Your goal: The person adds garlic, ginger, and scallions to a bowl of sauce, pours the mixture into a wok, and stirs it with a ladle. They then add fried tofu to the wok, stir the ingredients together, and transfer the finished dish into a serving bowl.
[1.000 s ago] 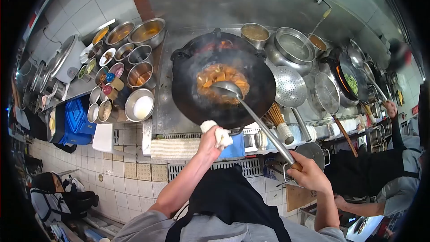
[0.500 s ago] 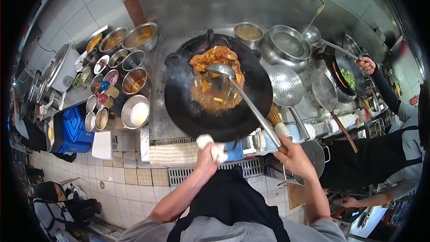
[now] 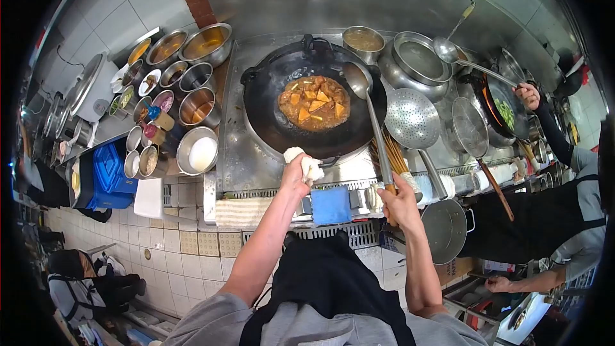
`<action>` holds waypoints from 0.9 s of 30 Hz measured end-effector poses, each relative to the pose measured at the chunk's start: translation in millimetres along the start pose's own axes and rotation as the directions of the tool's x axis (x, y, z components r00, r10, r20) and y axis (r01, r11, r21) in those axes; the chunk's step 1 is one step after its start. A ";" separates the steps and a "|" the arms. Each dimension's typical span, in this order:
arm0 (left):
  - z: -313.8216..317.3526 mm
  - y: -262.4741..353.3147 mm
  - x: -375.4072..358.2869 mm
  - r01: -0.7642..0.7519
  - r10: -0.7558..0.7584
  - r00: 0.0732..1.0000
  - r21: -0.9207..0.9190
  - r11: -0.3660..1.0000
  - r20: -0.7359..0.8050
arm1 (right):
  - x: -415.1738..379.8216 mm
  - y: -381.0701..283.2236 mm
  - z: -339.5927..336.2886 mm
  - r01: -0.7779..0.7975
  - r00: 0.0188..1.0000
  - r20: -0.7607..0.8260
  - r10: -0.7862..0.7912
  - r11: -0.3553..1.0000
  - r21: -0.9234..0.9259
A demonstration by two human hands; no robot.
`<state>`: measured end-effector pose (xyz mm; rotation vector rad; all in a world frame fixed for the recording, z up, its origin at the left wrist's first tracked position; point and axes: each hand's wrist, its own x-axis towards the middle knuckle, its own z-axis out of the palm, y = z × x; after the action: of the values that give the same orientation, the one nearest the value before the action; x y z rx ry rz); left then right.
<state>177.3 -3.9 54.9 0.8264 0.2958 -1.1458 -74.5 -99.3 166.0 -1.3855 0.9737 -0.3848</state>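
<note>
A black wok (image 3: 269,115) sits flat on the steel stove, holding orange-brown sauce with tofu pieces (image 3: 314,102). My left hand (image 3: 296,173) grips the wok's near handle through a white cloth (image 3: 309,165). My right hand (image 3: 398,202) holds the wooden end of a long steel ladle (image 3: 375,128). The ladle's bowl rests at the wok's right rim, outside the food.
Steel bowls and small seasoning containers (image 3: 176,99) crowd the counter at left. A stock pot (image 3: 362,40), a lidded pot (image 3: 419,64) and a perforated skimmer (image 3: 413,118) stand right of the wok. A co-worker's hand (image 3: 529,95) holds a ladle over another wok (image 3: 503,109).
The wok has come back from its tilt and lies flat, with the food settled in its middle. My ladle has left the food and moved to the right rim.
</note>
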 end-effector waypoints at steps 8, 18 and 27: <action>17.8 7.8 -15.1 0.066 -0.067 0.997 -0.039 0.997 -0.028 | -41.3 -7.7 -12.7 -0.249 0.954 0.218 0.207 0.950 0.189; 16.0 -4.0 -61.5 0.043 -0.044 0.998 -0.029 0.999 -0.041 | -113.2 -60.5 -85.4 0.070 0.959 0.271 0.085 0.853 -0.517; 36.2 -5.0 -105.9 0.066 -0.069 0.996 -0.053 0.996 -0.059 | -87.9 -76.5 -63.8 0.227 0.958 0.280 -0.064 0.764 -0.604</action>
<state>122.1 42.2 140.8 0.8126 0.4042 -1.1729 -150.5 -90.7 274.7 -2.0822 0.8165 0.0243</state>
